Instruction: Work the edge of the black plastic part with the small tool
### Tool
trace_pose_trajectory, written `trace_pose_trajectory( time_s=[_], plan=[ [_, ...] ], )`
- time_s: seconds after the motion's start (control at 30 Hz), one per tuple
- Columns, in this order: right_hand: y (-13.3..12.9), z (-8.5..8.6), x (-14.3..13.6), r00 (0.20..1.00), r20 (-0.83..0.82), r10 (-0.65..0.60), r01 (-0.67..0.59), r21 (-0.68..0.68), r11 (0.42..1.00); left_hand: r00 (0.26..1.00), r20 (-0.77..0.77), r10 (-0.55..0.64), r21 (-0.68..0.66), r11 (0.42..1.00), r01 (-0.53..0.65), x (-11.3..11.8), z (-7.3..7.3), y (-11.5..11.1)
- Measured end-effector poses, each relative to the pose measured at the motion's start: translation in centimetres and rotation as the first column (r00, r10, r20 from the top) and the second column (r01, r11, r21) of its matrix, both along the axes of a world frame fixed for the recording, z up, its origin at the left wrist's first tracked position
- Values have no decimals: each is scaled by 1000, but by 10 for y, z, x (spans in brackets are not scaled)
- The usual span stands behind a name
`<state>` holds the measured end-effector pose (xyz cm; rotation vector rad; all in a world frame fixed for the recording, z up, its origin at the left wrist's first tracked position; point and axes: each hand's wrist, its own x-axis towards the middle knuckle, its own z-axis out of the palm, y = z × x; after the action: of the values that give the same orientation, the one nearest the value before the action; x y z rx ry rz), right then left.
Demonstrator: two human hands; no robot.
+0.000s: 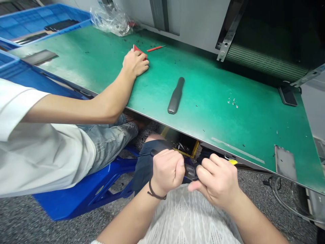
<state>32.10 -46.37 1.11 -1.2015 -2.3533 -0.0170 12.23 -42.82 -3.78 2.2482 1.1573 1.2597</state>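
My left hand (169, 168) is wrapped round a dark, paddle-shaped piece (190, 172), held over my lap. Its narrow end sticks out on the left of the fist and its broad end on the right. Close beside that broad end, my right hand (217, 178) is closed, thumb stretched toward the piece. A yellow tip (233, 162) shows behind the right fingers; the rest of that tool is hidden by the hand. On the green table lies a similar dark grey paddle-shaped piece (176, 96).
A co-worker's hand (135, 62) rests on a red object (140, 52) at the left. Behind it lie a thin red tool (155, 48) and a plastic bag (111, 18). A phone (287, 95) and a grey plate (285, 162) are on the right; a conveyor belt (266, 62) stands behind.
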Motion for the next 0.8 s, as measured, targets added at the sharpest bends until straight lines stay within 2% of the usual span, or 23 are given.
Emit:
trace_pose_trajectory(
  time_s=[0.1, 0.17, 0.23, 0.33, 0.4, 0.47, 0.63, 0.8],
  plan=[
    [-1, -6, -1, 999, 22, -44, 40, 135, 990, 1000, 2, 23, -171, 985, -23, 5, -1, -5],
    [0, -9, 1, 999, -19, -31, 34, 159, 987, 1000, -2, 26, -337, 941, -26, 8, -1, -6],
    [0, -9, 5, 992, -127, 24, -11, 103, 995, 999, -24, 23, -484, 875, -32, 9, 2, -6],
    [2, -6, 12, 958, -274, 85, -105, -61, 993, 996, -87, 24, -603, 794, -72, 9, 9, -3],
    [4, -3, 15, 966, -254, 55, -92, -140, 986, 992, -125, 25, -635, 766, -100, 8, 14, -1],
    [7, -1, 14, 984, -181, 3, -32, -161, 986, 987, -156, 25, -633, 764, -120, 8, 19, -1],
    [15, 3, 6, 999, -36, -1, -4, -141, 990, 984, -177, 8, -617, 778, -117, 7, 23, -3],
    [20, 6, 6, 999, 46, 3, 1, -89, 996, 981, -193, 24, -643, 752, -145, 7, 23, -3]
  ],
)
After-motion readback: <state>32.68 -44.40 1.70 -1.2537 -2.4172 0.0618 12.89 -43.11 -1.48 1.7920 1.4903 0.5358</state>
